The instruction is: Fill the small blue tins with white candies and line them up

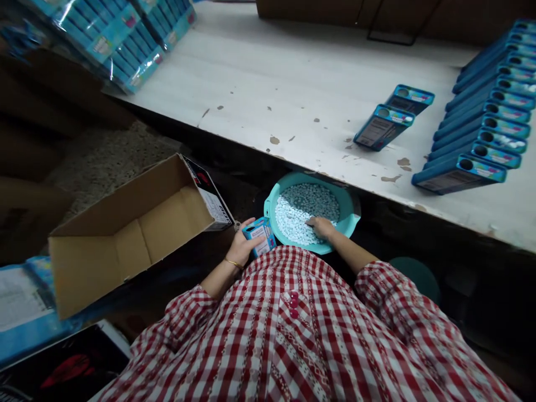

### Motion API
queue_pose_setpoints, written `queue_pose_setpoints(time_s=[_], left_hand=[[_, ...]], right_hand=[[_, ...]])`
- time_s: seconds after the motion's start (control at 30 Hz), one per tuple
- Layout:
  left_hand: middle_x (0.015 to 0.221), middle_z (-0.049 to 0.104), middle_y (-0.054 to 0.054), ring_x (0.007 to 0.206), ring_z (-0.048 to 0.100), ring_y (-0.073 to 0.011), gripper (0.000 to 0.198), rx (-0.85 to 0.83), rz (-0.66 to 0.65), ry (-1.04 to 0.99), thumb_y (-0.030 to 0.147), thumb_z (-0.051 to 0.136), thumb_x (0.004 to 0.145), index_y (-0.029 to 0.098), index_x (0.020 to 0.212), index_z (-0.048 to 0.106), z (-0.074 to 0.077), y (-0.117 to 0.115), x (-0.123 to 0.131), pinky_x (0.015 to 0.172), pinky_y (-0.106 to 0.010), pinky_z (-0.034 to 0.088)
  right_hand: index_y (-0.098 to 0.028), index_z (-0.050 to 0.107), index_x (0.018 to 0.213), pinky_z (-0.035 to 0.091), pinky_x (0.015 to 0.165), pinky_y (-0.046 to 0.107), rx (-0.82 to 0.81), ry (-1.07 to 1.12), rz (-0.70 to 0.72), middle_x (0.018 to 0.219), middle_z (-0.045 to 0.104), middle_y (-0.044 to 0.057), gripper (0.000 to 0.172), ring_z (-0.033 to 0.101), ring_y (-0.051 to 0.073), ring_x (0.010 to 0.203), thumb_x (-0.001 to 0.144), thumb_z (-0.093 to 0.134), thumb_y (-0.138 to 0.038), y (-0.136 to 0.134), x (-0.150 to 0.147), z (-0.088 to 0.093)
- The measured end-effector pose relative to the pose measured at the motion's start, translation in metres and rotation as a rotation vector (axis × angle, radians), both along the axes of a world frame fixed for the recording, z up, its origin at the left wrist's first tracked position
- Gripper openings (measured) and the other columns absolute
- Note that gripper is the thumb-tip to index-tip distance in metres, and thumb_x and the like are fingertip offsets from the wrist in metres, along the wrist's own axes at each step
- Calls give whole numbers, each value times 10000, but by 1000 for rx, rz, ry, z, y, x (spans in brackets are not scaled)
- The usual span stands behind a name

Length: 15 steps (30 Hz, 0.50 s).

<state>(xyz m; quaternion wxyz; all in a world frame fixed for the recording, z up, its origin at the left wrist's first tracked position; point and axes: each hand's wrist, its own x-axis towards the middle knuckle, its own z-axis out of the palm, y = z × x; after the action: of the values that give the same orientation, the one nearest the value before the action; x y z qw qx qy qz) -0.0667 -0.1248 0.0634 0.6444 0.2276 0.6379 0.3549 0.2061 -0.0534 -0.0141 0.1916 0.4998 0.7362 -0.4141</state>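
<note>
My left hand point(242, 243) grips a small blue box point(260, 235) just left of a teal basin point(347, 207). The basin sits in front of me below the table edge and holds a heap of small pale blue-white pieces point(301, 211). My right hand point(321, 227) rests palm down in that heap at the near side, fingers buried among the pieces; whether it holds any cannot be told.
An open cardboard carton point(125, 234) lies tilted at my left. On the white table point(293, 84) two blue boxes point(391, 117) lie apart, with a row of several like them point(481, 134) at the right. Wrapped packs of blue boxes point(121, 33) are stacked at the far left.
</note>
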Motion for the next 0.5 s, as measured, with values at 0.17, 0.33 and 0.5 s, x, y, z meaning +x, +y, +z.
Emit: queue_pose_setpoints(time_s=[0.17, 0.33, 0.5], left_hand=[[1033, 658, -87, 924, 634, -216, 621, 127, -87, 122, 364, 751, 590, 150, 1127, 522, -10, 27, 4, 868, -387, 499], [942, 669, -48, 874, 622, -197, 526, 289, -246, 413, 303, 724, 595, 149, 1074, 570, -27, 63, 22, 849, -351, 485], [1074, 633, -68, 978, 596, -201, 448, 430, -385, 487, 173, 655, 641, 151, 1081, 573, -42, 86, 51, 909, -345, 451]], right_hand=[[-143, 704, 934, 451, 824, 202, -51, 115, -115, 968, 683, 52, 397, 613, 131, 908, 684, 434, 6, 11, 20, 3], [-151, 706, 944, 488, 545, 187, -144, 274, -362, 847, 652, 28, 392, 572, 94, 608, 672, 428, -102, 26, 42, 49], [-146, 704, 969, 459, 473, 178, -158, 406, -443, 775, 608, 21, 419, 525, 90, 562, 650, 431, -146, 47, 47, 105]])
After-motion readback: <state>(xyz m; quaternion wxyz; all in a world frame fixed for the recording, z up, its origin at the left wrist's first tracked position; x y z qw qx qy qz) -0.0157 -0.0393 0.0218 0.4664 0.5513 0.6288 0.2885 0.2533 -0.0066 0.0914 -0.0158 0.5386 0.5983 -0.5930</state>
